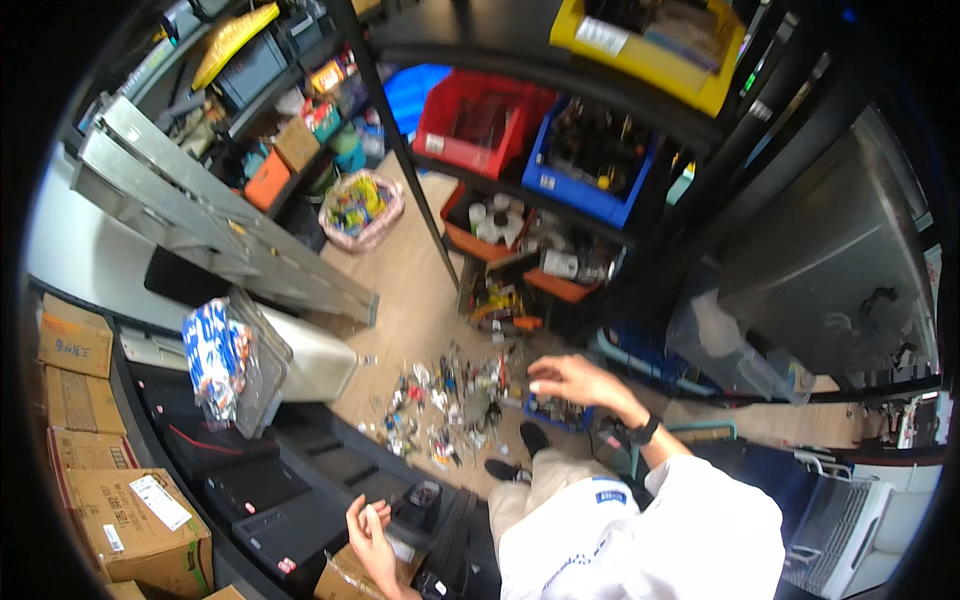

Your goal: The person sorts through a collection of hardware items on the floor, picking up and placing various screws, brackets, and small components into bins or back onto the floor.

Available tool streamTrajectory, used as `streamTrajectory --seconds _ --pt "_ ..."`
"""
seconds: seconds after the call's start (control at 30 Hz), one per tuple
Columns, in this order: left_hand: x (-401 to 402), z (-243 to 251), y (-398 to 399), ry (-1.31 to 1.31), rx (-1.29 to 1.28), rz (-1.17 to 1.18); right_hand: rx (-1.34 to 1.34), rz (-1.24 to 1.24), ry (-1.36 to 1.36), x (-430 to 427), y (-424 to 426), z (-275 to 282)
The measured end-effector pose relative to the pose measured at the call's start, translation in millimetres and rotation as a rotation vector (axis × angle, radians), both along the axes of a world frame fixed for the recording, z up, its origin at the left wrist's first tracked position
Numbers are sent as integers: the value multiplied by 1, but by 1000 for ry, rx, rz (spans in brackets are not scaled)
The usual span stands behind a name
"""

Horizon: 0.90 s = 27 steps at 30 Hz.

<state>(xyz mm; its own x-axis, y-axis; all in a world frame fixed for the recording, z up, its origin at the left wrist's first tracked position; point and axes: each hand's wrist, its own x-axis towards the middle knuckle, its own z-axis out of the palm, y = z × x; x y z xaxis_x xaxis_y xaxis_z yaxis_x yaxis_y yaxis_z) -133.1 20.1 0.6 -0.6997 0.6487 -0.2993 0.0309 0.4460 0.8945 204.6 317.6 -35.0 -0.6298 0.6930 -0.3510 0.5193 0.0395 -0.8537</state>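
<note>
My left hand (369, 536) hovers at the lower left with loosely curled fingers and nothing visible in it. It is nearest a cardboard box (352, 574) and a small black container (420, 504). My right hand (574, 381), with a dark band on its wrist, reaches forward with fingers apart and holds nothing that I can see. Below it in the view is a blue bin (556, 412) of small parts, partly hidden by the hand. Ahead of my shoes lies a scattered pile of small mixed hardware (450, 409) on the wood-look floor (420, 300).
A black shelf rack carries a red bin (472, 124), a blue parts bin (592, 161) and a yellow bin (652, 52). An aluminium stepladder (225, 217) leans at left. Beyond it stands a basket (361, 210) of coloured items. Cardboard boxes (142, 517) line the left edge.
</note>
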Motion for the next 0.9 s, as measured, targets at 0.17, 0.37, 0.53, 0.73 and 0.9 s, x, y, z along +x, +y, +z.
streamTrajectory --seconds 0.17,0.37,0.53,0.73,0.9 --pt "-11 -24 -17 -40 -28 32 -49 5 -48 -10 -8 -38" --pt "-17 -111 -27 -139 -119 14 -193 -3 -210 -18 -25 -91" --pt "-15 -199 -39 -237 -142 27 -237 13 -268 -37 -30 -171" --pt "-17 -301 -39 -180 -200 22 -340 31 -234 -82 -25 -279" --pt "-24 -412 -21 -148 -146 21 -264 -57 -185 -102 -21 -385"
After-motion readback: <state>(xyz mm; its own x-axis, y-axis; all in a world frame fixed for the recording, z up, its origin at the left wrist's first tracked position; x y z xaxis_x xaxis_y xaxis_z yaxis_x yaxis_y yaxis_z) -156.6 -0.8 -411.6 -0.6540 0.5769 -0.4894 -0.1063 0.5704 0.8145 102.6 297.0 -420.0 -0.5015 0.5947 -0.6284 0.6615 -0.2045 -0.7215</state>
